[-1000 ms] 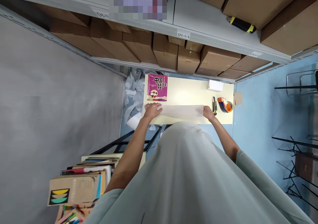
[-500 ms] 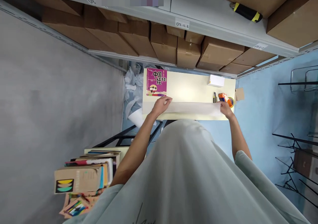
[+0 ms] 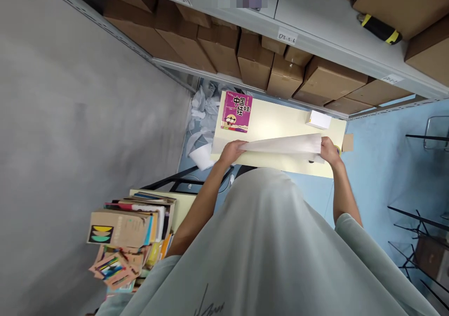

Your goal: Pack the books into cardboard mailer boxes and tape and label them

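Note:
A long sheet of thin white paper (image 3: pixel 284 144) is stretched across the near part of a pale yellow table (image 3: pixel 277 122). My left hand (image 3: pixel 233 150) grips its left end and my right hand (image 3: pixel 329 149) grips its right end, which is lifted off the table. A magenta book (image 3: pixel 237 112) with a cartoon cover lies flat at the table's far left corner, just beyond my left hand. A small white box (image 3: pixel 319 119) sits at the far right of the table.
Metal shelving packed with brown cardboard boxes (image 3: pixel 256 66) stands behind the table. Crumpled white paper (image 3: pixel 201 119) lies on the floor left of the table. A stack of books (image 3: pixel 131 232) sits on a low surface at my left. Black wire racks (image 3: pixel 426 222) stand at the right.
The paper sheet has been pulled out longer to the right and its right end raised off the table. It now hides the knife and tape dispenser. The view has swung right.

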`<state>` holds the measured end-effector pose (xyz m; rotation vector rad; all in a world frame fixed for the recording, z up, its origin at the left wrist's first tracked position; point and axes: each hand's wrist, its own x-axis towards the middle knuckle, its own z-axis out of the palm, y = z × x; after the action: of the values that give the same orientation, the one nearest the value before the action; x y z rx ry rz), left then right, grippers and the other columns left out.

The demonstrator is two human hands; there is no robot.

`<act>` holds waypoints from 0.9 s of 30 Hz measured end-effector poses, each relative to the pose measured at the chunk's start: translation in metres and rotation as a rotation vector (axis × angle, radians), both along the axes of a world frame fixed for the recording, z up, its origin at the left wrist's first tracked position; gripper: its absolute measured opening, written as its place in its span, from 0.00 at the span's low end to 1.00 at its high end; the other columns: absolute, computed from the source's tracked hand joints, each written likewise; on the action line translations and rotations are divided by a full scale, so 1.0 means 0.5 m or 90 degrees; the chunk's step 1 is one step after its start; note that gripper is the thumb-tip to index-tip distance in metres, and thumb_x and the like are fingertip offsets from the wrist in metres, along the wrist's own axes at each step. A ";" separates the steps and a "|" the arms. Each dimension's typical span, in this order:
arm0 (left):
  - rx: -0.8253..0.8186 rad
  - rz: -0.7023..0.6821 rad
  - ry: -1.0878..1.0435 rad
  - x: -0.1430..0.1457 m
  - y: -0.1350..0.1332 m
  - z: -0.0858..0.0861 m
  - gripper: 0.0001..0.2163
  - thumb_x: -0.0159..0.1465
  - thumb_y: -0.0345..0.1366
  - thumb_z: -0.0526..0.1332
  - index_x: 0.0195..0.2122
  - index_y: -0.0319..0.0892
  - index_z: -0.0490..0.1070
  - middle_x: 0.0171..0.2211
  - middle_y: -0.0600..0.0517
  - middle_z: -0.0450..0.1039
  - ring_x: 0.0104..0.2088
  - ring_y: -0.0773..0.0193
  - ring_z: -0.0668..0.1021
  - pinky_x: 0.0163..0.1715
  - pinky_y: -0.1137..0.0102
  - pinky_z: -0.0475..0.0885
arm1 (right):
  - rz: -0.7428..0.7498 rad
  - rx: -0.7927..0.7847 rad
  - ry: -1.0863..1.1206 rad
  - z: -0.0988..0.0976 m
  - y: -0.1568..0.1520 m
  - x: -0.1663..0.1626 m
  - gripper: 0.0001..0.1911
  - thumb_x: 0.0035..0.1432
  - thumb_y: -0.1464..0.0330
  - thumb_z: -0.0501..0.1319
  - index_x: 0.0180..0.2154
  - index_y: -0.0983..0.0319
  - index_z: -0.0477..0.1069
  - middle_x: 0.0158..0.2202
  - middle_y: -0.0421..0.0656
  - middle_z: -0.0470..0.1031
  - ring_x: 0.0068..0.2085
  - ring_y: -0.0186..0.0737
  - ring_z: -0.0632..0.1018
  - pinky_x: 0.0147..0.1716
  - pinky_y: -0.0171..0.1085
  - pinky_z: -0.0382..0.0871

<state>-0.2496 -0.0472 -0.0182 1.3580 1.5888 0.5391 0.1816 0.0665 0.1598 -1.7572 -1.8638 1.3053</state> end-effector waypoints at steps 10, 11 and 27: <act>-0.024 0.201 -0.047 -0.107 -0.001 0.044 0.12 0.62 0.48 0.76 0.36 0.45 0.87 0.43 0.46 0.91 0.47 0.45 0.87 0.59 0.54 0.83 | 0.103 -0.028 0.095 0.075 0.087 -0.123 0.23 0.60 0.46 0.72 0.31 0.60 0.82 0.23 0.39 0.72 0.27 0.41 0.75 0.28 0.38 0.72; -0.021 0.219 -0.052 -0.110 -0.008 0.051 0.11 0.62 0.47 0.75 0.37 0.45 0.87 0.43 0.45 0.90 0.47 0.46 0.87 0.59 0.54 0.83 | 0.118 -0.044 0.107 0.083 0.092 -0.137 0.25 0.60 0.44 0.72 0.33 0.60 0.84 0.21 0.38 0.72 0.25 0.40 0.74 0.25 0.37 0.71; 0.082 0.511 -0.043 -0.168 -0.173 0.036 0.16 0.72 0.49 0.67 0.48 0.42 0.84 0.51 0.43 0.87 0.54 0.49 0.86 0.63 0.53 0.81 | 0.281 -0.046 0.290 0.191 0.144 -0.420 0.28 0.64 0.42 0.72 0.43 0.62 0.85 0.36 0.45 0.86 0.39 0.46 0.87 0.33 0.37 0.82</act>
<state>-0.3334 -0.1336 -0.0002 0.7256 2.0437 1.1630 -0.0285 0.1384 0.2554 -0.9751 -1.9991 1.7639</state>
